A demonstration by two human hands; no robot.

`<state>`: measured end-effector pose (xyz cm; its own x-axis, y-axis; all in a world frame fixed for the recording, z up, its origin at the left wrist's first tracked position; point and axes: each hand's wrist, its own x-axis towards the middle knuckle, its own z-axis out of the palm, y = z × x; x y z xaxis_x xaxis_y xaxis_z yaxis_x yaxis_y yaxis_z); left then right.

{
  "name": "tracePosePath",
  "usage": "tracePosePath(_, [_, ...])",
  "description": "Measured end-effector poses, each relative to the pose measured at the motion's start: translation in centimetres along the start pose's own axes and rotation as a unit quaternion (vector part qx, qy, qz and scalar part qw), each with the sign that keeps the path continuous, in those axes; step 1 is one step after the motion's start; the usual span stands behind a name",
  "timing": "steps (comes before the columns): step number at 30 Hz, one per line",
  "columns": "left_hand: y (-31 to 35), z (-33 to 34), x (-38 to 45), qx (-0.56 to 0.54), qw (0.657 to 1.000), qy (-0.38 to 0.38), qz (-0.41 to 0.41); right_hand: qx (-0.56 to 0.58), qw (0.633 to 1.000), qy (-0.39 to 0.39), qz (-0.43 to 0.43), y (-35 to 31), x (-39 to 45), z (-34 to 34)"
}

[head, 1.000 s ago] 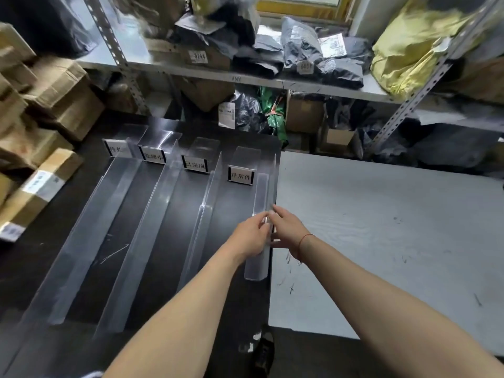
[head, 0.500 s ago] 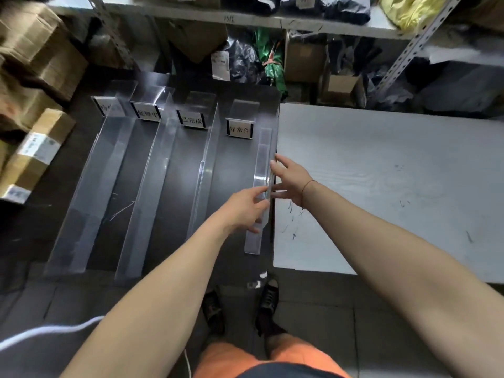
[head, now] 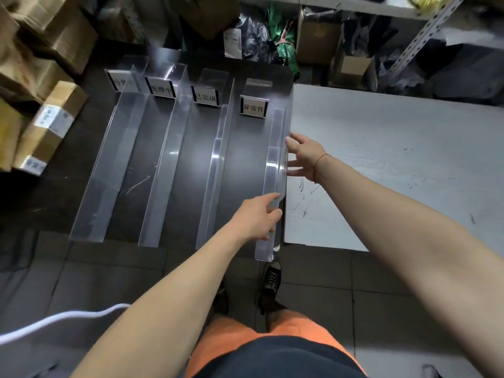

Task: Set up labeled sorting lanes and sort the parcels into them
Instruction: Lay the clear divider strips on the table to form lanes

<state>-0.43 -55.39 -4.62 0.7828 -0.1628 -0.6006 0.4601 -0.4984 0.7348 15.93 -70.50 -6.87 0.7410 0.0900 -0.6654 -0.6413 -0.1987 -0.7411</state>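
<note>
Had drawn apart along the last divider (head: 274,170) at the dark bench's (head: 188,170) right edge: left hand (head: 257,218) touching near end, right hand (head: 301,156) spread against its middle. Lanes nearly set; parcels (head: 46,124) unsorted at left.

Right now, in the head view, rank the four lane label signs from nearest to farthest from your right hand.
From the right hand:
1. Rightmost label sign, just up-left of the hand, in the lane beside it.
2. Third label sign, one lane further left.
3. Second label sign.
4. Leftmost label sign, at the far left lane.
</note>
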Motion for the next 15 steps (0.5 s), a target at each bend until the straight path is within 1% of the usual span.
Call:
tracePosePath(9, [-0.5, 0.0, -0.2, -0.027, 1.000, -0.010, 0.008, -0.022, 0.999, 0.026, -0.017, 0.1, -0.3, 0.5])
tracePosePath(12, [-0.5, -0.2, -0.2, -0.020, 1.000, -0.016, 0.009, -0.026, 0.998, 0.039, -0.030, 0.3, -0.5, 0.9])
tracePosePath(15, [-0.1, -0.6, -0.3, -0.030, 1.000, -0.003, 0.009, -0.048, 0.997, 0.055, -0.035, 0.8, -0.6, 1.2])
